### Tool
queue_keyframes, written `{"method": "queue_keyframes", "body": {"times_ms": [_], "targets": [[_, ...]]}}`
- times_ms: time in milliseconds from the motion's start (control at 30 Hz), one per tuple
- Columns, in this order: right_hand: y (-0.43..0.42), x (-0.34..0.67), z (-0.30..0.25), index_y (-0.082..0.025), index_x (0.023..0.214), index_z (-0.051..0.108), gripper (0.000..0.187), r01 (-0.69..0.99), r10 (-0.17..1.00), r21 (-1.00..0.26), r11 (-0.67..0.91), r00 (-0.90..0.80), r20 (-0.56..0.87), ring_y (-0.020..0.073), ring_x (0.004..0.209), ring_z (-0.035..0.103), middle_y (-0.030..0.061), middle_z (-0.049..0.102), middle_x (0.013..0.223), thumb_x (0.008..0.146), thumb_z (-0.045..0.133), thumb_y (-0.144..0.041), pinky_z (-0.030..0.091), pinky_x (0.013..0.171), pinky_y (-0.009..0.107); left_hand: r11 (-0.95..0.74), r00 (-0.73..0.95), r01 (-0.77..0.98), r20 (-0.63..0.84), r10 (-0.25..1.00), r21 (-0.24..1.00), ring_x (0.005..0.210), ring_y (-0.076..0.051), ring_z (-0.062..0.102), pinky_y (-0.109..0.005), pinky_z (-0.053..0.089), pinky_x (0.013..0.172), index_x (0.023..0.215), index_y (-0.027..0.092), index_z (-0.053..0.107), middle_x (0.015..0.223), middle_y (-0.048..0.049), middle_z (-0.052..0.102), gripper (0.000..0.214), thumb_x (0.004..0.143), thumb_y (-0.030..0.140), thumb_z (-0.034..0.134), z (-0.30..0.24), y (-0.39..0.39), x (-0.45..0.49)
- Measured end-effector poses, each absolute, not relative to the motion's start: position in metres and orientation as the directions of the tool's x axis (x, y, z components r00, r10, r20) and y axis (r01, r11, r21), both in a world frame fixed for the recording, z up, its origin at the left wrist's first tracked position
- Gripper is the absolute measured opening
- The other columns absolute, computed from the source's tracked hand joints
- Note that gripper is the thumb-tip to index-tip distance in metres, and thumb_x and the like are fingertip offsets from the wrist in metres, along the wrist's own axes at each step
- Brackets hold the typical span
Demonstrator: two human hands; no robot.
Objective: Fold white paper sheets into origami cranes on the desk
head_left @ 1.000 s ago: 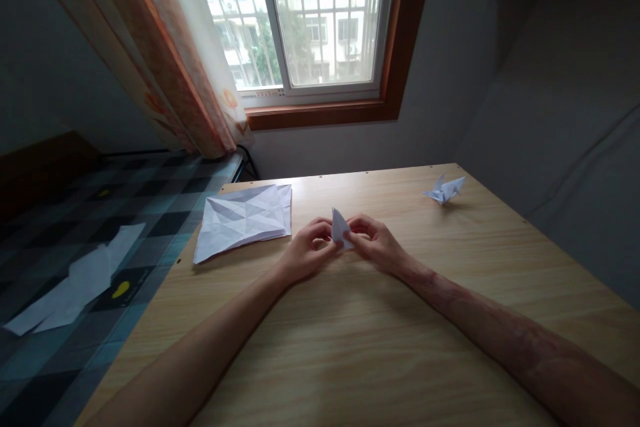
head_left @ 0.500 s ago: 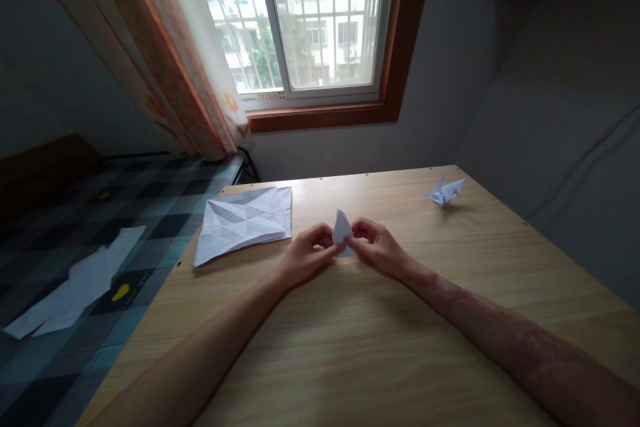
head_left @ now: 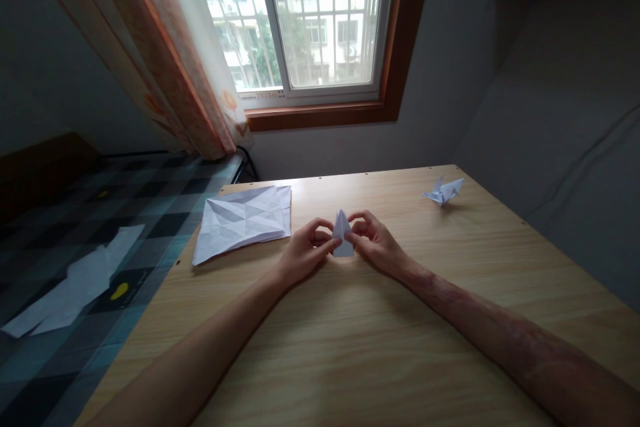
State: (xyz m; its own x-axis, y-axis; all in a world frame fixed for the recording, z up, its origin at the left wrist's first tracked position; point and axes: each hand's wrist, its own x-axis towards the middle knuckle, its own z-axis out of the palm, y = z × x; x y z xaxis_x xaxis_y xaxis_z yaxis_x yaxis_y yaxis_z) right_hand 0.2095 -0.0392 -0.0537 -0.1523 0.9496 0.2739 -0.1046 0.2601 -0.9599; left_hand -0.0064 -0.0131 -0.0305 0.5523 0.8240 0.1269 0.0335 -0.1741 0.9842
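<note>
A small folded piece of white paper [head_left: 343,235] with a pointed top stands between my two hands on the wooden table [head_left: 350,333]. My left hand [head_left: 303,253] pinches its left side with thumb and fingers. From the other side my right hand [head_left: 375,243] pinches the paper's right edge, fingers curled. Both forearms lie across the table.
A creased, unfolded white sheet [head_left: 243,220] lies at the table's far left. A finished white paper crane [head_left: 443,191] sits at the far right. To the left is a bed with a checked cover [head_left: 75,240] and white papers [head_left: 75,283]. A window and curtain are behind.
The folded paper has turned more upright and centred between the fingers; both hands shifted their pinch slightly. Everything else is unchanged.
</note>
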Motion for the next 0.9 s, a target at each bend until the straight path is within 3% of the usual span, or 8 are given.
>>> {"method": "queue_keyframes", "body": {"times_ms": [267,500,767,900], "targets": [[-0.0379,0.2099,-0.0564,-0.026,0.138,0.056,0.05,-0.094,0.95,-0.965,0.245,-0.177,0.258,0.0148,0.068,0.062,-0.0045,0.067,0.082,0.097,0.077,-0.045,0.049,0.061,0.026,-0.175,0.54,0.046,0.123,0.833,0.983,0.058,-0.009,0.059,-0.02,0.039,0.055,0.129,0.019,0.061,0.079,-0.0007,0.077,0.054,0.093,0.053,0.083,-0.0301,-0.0132,-0.007],[-0.0412,0.2111,-0.0547,-0.029,0.143,0.054,0.049,-0.064,0.944,-0.956,0.285,-0.152,0.292,0.0138,0.064,0.057,-0.0059,0.062,0.08,0.1,0.073,-0.043,0.047,0.06,0.026,-0.205,0.526,0.081,0.133,0.84,0.975,0.068,-0.015,0.07,-0.023,0.051,0.063,0.155,0.019,0.054,0.084,-0.0025,0.079,0.078,0.091,0.05,0.085,-0.0299,-0.0137,-0.0064],[-0.0383,0.212,-0.0588,-0.031,0.142,0.058,0.046,0.005,0.925,-0.926,0.378,-0.053,0.377,0.0186,0.078,0.066,-0.0029,0.066,0.084,0.1,0.074,-0.045,0.055,0.074,0.031,-0.244,0.634,0.091,0.133,0.762,0.965,0.085,-0.02,0.074,-0.028,0.055,0.074,0.115,0.015,0.077,0.1,-0.0097,0.082,0.042,0.091,0.048,0.086,-0.0285,-0.0148,-0.0048],[-0.0382,0.2114,-0.0605,-0.033,0.142,0.06,0.045,0.044,0.911,-0.91,0.413,-0.04,0.411,0.0177,0.081,0.07,0.0017,0.071,0.106,0.1,0.074,-0.043,0.058,0.077,0.032,-0.349,0.644,0.145,0.18,0.744,0.926,0.091,-0.021,0.073,-0.029,0.055,0.081,0.108,0.015,0.08,0.103,-0.0097,0.082,0.033,0.096,0.045,0.08,-0.0283,-0.0124,-0.0066]]}}
